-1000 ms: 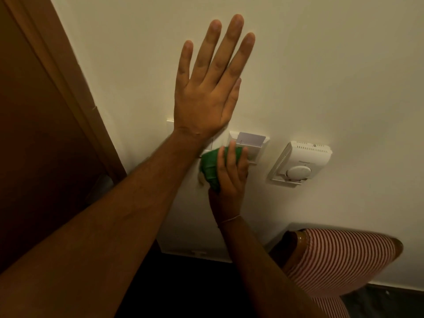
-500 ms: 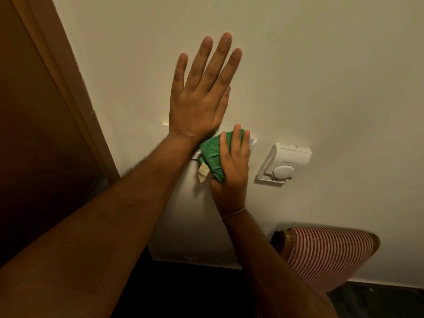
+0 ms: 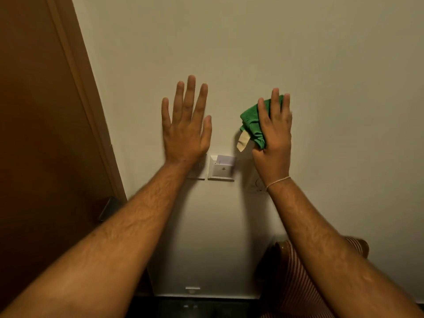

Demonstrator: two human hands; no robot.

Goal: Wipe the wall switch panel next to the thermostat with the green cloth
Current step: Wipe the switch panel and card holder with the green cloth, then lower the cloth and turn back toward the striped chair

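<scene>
My left hand (image 3: 185, 127) lies flat on the wall with its fingers spread, its wrist over the left part of the white switch panel (image 3: 197, 172). The panel's right part, a key-card holder (image 3: 221, 169) with a card in it, shows between my arms. My right hand (image 3: 274, 136) presses the green cloth (image 3: 251, 123) against the wall, up and to the right of the panel; a beige tag hangs from the cloth. The thermostat (image 3: 255, 183) is mostly hidden behind my right wrist.
A brown wooden door and its frame (image 3: 75, 88) run along the left. A red-and-white striped chair (image 3: 296, 278) stands at the lower right against the wall. A small white fitting (image 3: 192, 289) sits at the skirting.
My right hand has carried the green cloth from the switch panel up and to the right, onto the bare wall. The key-card holder is uncovered again. My view has shifted, so the panel sits lower.
</scene>
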